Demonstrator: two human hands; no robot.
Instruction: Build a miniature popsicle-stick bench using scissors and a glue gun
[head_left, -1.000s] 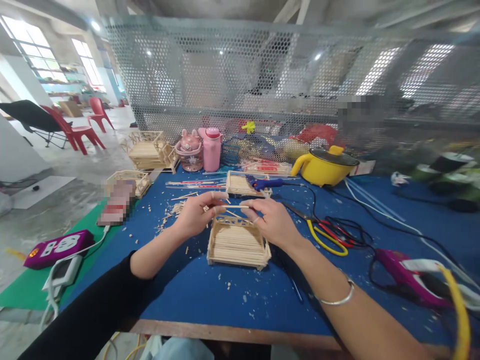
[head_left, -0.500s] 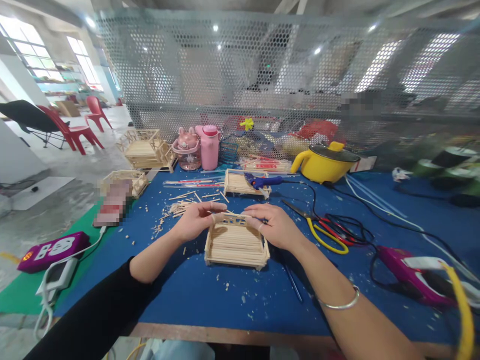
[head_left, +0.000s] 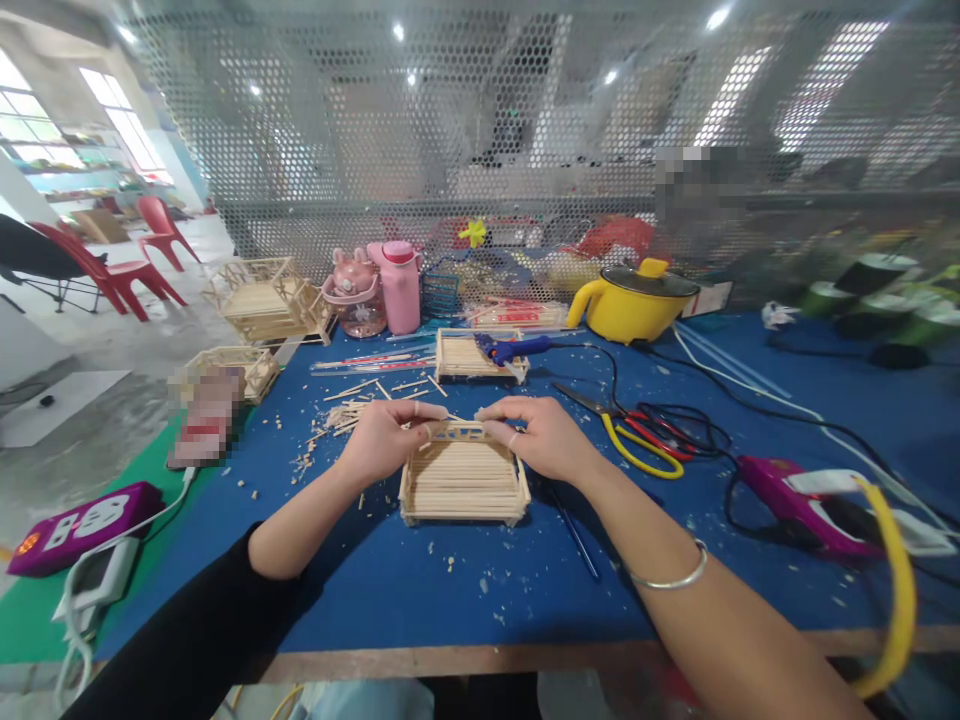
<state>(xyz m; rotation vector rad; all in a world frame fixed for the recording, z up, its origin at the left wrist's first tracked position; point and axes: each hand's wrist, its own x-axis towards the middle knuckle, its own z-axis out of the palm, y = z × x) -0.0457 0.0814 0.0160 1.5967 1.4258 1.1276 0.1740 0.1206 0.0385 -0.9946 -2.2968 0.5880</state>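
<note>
The stick tray (head_left: 463,485) on the blue tabletop (head_left: 487,590) already has its floor and low walls; the left hand (head_left: 386,440) and right hand (head_left: 544,437) pinch its far rail (head_left: 457,430), fingers closed on it, apparently unfinished.

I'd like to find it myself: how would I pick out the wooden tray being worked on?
On the blue table, look dead centre between the left hand and right hand. That stick tray lies nearest the front edge; the other wooden trays sit farther back.
</note>
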